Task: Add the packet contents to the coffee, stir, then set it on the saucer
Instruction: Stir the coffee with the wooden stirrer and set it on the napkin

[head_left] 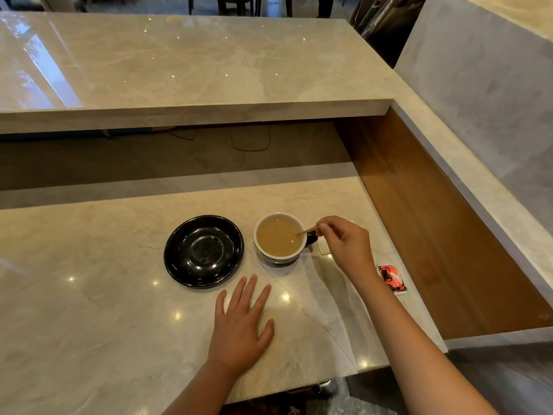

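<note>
Marble counter [89, 295] beneath raised glossy ledge [179, 64], wood-lined recess [434, 235].

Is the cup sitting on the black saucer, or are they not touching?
Apart. The head view shows the cup standing on the counter right of the saucer, with a strip of pale counter between them.

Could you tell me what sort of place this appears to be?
Probably a café or hotel service counter: a two-tier polished marble counter with a raised front ledge, chairs on the floor beyond it, and a cup of milky coffee being stirred beside a black saucer.
</note>
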A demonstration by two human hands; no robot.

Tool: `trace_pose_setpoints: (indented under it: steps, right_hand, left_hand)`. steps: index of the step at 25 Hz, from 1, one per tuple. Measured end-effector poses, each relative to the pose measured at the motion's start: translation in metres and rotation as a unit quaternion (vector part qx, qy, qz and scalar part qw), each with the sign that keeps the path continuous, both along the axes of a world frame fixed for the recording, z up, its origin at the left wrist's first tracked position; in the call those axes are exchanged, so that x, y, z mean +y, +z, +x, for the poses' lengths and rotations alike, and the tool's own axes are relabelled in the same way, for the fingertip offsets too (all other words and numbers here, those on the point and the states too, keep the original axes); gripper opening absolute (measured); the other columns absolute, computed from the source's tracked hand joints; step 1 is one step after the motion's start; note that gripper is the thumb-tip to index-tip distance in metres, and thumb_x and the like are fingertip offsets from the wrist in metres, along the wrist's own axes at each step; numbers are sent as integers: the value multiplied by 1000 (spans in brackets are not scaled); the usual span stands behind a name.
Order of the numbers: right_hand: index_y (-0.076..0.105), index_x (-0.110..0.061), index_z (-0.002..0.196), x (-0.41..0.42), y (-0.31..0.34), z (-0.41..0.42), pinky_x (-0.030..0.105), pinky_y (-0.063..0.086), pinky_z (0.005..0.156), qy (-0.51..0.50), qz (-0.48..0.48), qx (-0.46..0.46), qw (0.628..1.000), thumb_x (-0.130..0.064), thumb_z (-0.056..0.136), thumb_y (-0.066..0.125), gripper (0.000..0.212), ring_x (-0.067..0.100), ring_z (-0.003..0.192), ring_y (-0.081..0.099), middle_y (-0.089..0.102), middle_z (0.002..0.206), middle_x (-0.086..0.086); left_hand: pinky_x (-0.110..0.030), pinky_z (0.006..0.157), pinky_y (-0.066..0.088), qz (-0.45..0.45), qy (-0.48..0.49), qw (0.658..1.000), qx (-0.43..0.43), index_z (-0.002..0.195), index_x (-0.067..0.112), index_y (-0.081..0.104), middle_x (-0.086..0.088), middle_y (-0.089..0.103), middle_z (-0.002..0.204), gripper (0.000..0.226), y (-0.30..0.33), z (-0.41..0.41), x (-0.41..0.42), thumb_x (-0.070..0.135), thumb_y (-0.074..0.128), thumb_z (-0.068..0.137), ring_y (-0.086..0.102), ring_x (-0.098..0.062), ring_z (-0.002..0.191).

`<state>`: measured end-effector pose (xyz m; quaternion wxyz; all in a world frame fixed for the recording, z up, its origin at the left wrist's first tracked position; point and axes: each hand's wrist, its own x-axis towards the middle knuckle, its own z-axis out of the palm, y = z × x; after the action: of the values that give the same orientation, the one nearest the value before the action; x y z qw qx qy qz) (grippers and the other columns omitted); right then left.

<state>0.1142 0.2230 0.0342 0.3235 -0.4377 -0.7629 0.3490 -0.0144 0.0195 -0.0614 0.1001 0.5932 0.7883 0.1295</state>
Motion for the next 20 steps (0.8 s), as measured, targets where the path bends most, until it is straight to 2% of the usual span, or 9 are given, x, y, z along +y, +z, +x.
trace_pose_setpoints:
  steps: [3,5,7,10,14,18,20]
  right_hand:
    - [69,-18,76,-11,-1,2,7,46,61,-2,-41,13,999,-6,86,58,18,2,64,64,69,67,-1]
    - [70,-16,78,-20,-2,-3,17,53,68,-1,-97,56,994,-5,87,58,18,4,66,68,71,68,3]
    - [71,-13,83,-26,-3,-11,29,57,73,7,-122,90,988,-4,88,57,17,14,73,70,72,74,6]
    - [71,-11,90,-30,-1,-26,33,56,77,9,-110,108,988,-4,89,57,16,19,84,69,72,84,7]
    - [70,-11,93,-22,2,-31,22,54,73,-4,-63,68,996,-9,90,55,15,8,80,65,70,85,-1]
    - [69,-11,90,-16,3,-13,4,44,64,16,12,14,1000,-7,90,54,15,12,71,62,72,82,6]
    - [69,-10,91,-17,3,-4,3,41,65,34,53,-19,998,-6,90,55,14,12,71,62,73,84,8]
  left_hand:
    - [-49,109,-1,2,0,1000,0,144,33,22,-3,15,154,60,0,0,-1,53,29,88,3,-20,140]
    - [-48,109,-1,0,0,1000,0,144,33,22,-3,15,154,60,-1,0,-1,53,30,88,4,-20,140]
    - [-48,109,-1,1,0,1000,1,144,33,22,-3,16,154,60,-2,0,-1,52,31,88,4,-20,140]
    - [-48,109,0,0,2,1000,3,144,33,21,-3,15,154,61,-3,-1,0,52,32,88,5,-20,140]
    - [-48,110,-1,-1,2,1000,4,145,34,19,-2,13,154,61,-5,-1,0,53,31,88,4,-20,140]
    - [-47,109,-4,-4,1,1000,10,145,35,17,-1,10,154,61,-5,0,-1,53,30,88,1,-18,140]
    - [-46,109,-4,-1,-1,1000,9,145,34,19,-1,11,154,61,-4,0,0,53,31,88,1,-18,140]
